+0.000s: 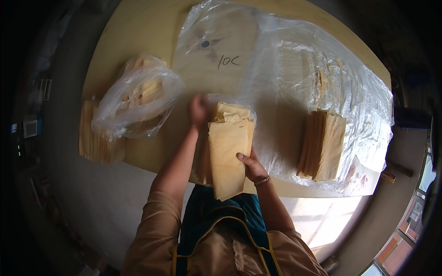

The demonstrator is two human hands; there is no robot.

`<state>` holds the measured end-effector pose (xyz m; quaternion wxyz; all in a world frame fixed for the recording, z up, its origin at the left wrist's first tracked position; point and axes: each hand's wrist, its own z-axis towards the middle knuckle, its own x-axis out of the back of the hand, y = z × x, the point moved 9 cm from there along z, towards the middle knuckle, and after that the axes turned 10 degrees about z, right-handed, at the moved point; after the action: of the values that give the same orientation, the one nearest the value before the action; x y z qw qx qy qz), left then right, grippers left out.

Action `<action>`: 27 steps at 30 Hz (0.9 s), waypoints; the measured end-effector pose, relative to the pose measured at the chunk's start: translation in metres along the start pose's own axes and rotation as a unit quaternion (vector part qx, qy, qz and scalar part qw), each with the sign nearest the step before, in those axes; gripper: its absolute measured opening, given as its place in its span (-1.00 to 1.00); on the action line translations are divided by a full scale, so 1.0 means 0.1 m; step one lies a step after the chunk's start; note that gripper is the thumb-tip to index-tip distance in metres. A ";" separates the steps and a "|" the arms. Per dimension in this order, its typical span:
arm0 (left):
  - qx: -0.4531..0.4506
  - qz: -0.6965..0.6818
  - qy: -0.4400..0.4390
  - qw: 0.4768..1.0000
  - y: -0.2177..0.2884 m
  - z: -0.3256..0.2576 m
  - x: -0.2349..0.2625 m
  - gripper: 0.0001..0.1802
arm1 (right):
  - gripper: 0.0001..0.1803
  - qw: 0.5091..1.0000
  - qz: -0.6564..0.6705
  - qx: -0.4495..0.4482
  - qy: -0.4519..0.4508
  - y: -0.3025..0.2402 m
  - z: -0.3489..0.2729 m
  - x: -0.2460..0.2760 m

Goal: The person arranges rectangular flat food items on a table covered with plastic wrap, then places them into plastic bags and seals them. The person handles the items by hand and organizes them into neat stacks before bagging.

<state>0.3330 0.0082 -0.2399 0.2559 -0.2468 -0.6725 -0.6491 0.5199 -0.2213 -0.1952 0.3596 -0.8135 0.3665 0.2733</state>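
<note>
Tan sleeves, teal apron, wrist bangle (262,181)

Clear bag (138,99) (full) left; plastic sheet (322,78).

Two hands working a stack of tan sheets on a wooden table

The left hand (198,112) is reaching to the far end of the centre stack (226,152) while the right hand (252,166) is gripping its lower right edge; another stack (323,145) is lying on clear plastic sheeting (294,60) at right, a filled plastic bag (138,99) at left.

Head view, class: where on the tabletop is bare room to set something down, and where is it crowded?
Bare wood lies at the far left of the pale wooden table, beyond the crumpled clear plastic bag. It is crowded around both hands at the central stack of tan sheets and under the large clear plastic sheet.
</note>
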 end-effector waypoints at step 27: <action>0.072 -0.108 -0.200 0.971 0.63 0.70 -0.16 -0.93 | 0.02 0.994 -0.099 0.016 -0.052 -0.01 0.11 -0.34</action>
<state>0.3854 0.0804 -0.2053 0.0618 -0.2779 -0.7778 -0.5604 0.4991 -0.1984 -0.1775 0.4166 -0.8246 0.2690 0.2723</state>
